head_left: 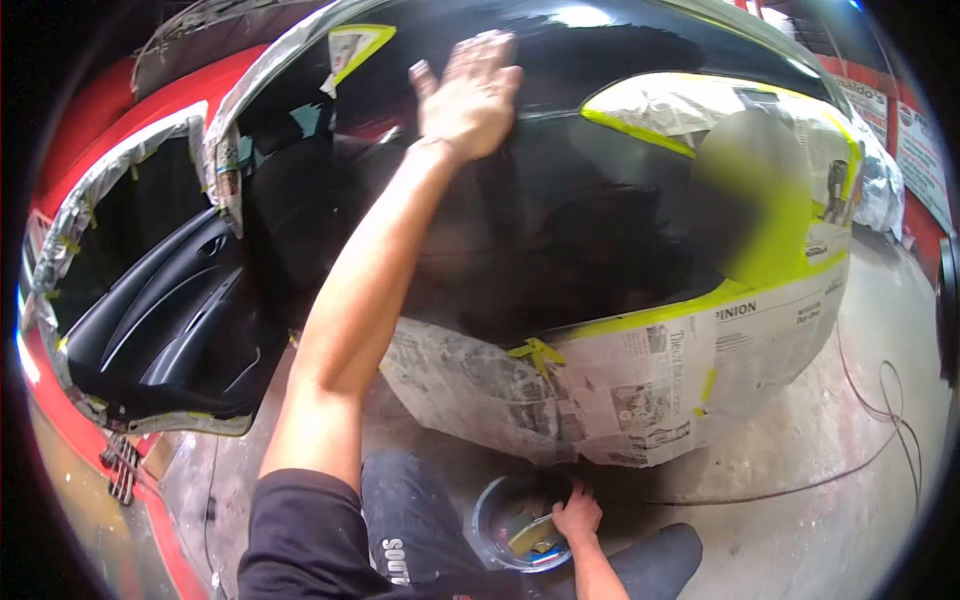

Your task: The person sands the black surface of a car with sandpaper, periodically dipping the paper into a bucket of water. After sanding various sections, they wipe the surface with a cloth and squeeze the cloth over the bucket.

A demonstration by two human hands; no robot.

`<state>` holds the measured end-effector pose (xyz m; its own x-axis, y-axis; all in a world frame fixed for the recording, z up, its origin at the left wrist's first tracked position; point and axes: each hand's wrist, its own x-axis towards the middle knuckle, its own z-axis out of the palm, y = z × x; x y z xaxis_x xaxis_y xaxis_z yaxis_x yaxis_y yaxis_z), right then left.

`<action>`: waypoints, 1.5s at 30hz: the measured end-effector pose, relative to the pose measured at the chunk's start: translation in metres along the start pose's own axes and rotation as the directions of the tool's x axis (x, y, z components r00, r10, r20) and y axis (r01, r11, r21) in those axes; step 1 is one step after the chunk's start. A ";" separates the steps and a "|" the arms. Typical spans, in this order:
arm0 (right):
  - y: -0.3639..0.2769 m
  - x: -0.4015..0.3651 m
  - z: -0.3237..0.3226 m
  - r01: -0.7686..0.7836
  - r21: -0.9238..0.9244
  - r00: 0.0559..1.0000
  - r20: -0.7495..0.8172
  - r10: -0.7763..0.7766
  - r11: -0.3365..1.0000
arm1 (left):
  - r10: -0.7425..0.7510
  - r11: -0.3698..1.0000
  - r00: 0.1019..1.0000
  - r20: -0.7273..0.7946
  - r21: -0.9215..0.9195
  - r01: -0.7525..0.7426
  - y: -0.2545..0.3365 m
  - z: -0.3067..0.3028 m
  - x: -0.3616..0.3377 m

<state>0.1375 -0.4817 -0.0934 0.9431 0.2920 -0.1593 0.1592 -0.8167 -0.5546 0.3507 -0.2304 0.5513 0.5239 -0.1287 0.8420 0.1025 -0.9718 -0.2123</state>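
My left hand (468, 100) lies flat with its fingers spread on the glossy black panel (430, 240) of a car. The left arm stretches up and forward to reach it. Low in the view, my right hand (578, 515) is at the right rim of a round bucket (483, 520), its fingers curled over the edge. Inside the bucket are a yellowish item and something blue, only partly visible. Newspaper masking (640, 390), edged with bright yellow-green tape (600, 328), covers the car's lower part.
At the left, an open car door (150, 310) has its edges masked. More taped newspaper (660, 100) covers a lamp-shaped area at right, beside a blurred patch. A thin hose (780, 492) runs across the concrete floor (880, 330). My bent legs flank the bucket.
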 end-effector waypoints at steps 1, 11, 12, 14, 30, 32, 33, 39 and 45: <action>-0.004 -0.003 0.000 -0.003 0.003 1.000 0.006 0.003 1.000 | -0.141 0.990 0.990 0.017 -0.025 0.142 -0.034 -0.002 -0.018; -0.012 0.002 0.000 -0.049 0.068 0.999 -0.008 0.049 0.996 | -0.051 0.992 0.987 -0.153 -0.122 0.033 0.097 0.020 -0.070; -0.006 0.002 -0.001 -0.061 0.064 0.998 -0.019 0.063 0.996 | 0.001 0.974 0.986 -0.165 -0.223 -0.038 0.111 0.022 -0.074; -0.010 -0.003 -0.009 -0.084 0.091 0.996 -0.020 0.086 0.992 | 0.077 0.994 0.992 -0.102 -0.067 -0.084 0.082 0.014 -0.081; -0.257 -0.026 -0.021 0.343 0.939 0.912 -0.341 -0.228 -0.030 | 0.423 0.126 0.563 0.710 -0.662 0.739 0.000 0.013 -0.559; -0.262 -0.041 0.027 0.273 0.951 0.953 -0.288 -0.093 -0.145 | 0.470 0.120 0.520 0.713 -0.635 0.763 0.006 0.027 -0.613; -0.269 -0.048 0.041 0.228 0.959 0.973 -0.220 0.063 -0.169 | 0.518 0.001 0.447 0.729 -0.522 0.853 0.007 0.040 -0.635; -0.249 -0.064 0.081 0.199 0.915 0.831 0.033 0.555 -0.352 | 0.647 0.142 0.280 0.710 -0.472 0.870 -0.034 0.095 -0.606; -0.296 -0.033 -0.051 0.108 0.984 0.564 -0.181 0.806 0.145 | 0.564 0.258 0.463 0.684 -0.678 0.688 -0.047 0.149 -0.601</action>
<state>0.0742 -0.2751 0.1179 0.7128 -0.5834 -0.3892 -0.1622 0.4028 -0.9008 0.1567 -0.0775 -0.0189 0.8787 -0.4722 -0.0694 -0.1862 -0.4731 0.8611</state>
